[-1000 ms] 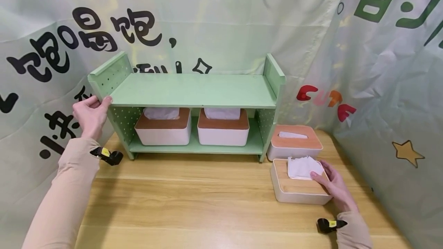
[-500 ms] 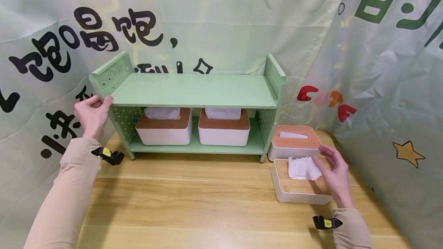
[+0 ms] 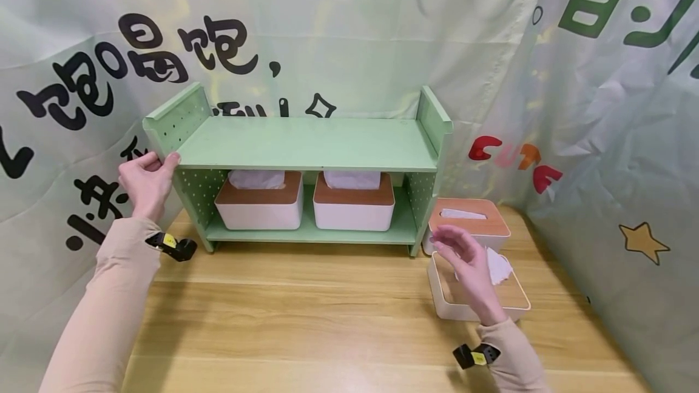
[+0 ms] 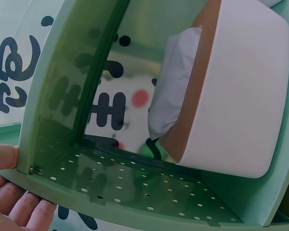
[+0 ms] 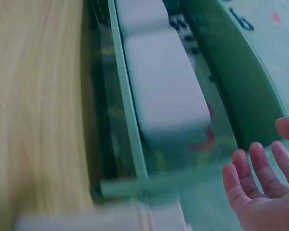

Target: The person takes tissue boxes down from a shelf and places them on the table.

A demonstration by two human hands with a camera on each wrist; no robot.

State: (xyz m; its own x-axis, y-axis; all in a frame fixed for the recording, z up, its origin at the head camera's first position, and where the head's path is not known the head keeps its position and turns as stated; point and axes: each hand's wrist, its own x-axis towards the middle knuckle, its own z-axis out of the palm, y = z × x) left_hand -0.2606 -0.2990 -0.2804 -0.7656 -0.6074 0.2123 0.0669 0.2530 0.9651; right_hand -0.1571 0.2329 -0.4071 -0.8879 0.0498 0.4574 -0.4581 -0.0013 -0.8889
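Observation:
My left hand (image 3: 146,184) pinches the left side panel of a green two-tier shelf (image 3: 306,141). In the left wrist view its thumb and fingers lie on either side of that panel's edge. My right hand (image 3: 468,268), fingers loosely bent and holding nothing, hovers over a white tissue box (image 3: 516,296) with a wooden lid, covering part of the lid and its tissue. The right wrist view has the spread fingers (image 5: 265,175) beside the shelf's right end. Behind that box, another tissue box (image 3: 494,223) stands against the shelf's right side.
Two more tissue boxes, a left one (image 3: 259,216) and a right one (image 3: 354,216), sit side by side on the shelf's lower tier. The wooden table (image 3: 306,308) extends in front. Printed cloth (image 3: 349,59) hangs behind and along both sides.
My right hand has let go of the front tissue box, lifted, and moved left across it toward the shelf. The left hand keeps its grip on the shelf.

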